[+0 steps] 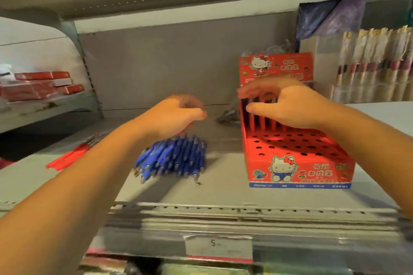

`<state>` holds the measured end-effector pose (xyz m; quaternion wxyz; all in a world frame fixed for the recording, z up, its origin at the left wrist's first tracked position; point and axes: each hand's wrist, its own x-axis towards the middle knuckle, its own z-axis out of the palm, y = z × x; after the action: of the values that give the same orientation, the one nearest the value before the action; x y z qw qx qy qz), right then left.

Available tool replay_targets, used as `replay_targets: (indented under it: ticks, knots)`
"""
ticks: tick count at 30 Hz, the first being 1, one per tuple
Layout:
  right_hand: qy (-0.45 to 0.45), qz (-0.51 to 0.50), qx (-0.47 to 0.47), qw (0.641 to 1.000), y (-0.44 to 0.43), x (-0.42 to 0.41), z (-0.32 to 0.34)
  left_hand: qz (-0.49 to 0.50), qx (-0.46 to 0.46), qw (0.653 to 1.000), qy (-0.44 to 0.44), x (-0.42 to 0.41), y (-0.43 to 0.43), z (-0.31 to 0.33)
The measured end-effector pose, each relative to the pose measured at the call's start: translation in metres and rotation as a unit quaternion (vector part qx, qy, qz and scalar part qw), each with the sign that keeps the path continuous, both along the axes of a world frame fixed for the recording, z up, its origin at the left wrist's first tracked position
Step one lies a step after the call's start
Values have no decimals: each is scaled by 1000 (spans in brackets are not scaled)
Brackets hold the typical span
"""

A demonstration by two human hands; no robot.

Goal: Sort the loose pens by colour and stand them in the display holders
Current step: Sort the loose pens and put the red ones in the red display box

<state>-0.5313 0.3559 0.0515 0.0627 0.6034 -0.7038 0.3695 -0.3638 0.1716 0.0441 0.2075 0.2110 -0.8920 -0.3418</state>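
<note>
**Both hands up over the shelf, right one at the holder**

Your right hand [290, 105] hangs over the back row of the red display holder [299, 172], fingers stretched out to the left and thumb held apart below them. The tops of a few standing pens [263, 118] sit in that gap. Whether you touch them is lost in the blur, and so is their colour.

Your left hand [176, 114] hovers above the loose blue pens [176, 158], fingers curled in towards the thumb. I cannot tell whether anything is pinched there (the fingertips are smeared).

The blue pens lie in a heap on the shelf [223, 185], just left of the holder and apart from it, tips mostly towards you. Further left, under your left forearm, a smaller bunch of red pens [71, 156] lies on the same shelf, well apart from the blue ones. The holder stands upright on the right half of the shelf, and the rows of holes in its front part hold nothing.

A price tag [218, 244] marked 5 sits on the shelf's front edge. Red boxes [42, 87] are stacked on the neighbouring shelf at the far left, and upright packets [375, 60] fill the far right, behind the holder
</note>
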Motion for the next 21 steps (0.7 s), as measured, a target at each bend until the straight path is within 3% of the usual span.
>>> replay_targets:
  ticks: [6,12,21]
  knots:
    - [-23,10,16,1000,-57,54,-1,57,-23,998,-8,88,-67,-8]
    - [-17,11,115,993,-152,127,-8,89,-70,993,-41,160,-147,-8]
    - [-1,-22,208,978,-276,199,-21,120,-55,981,-139,193,-254,-25]
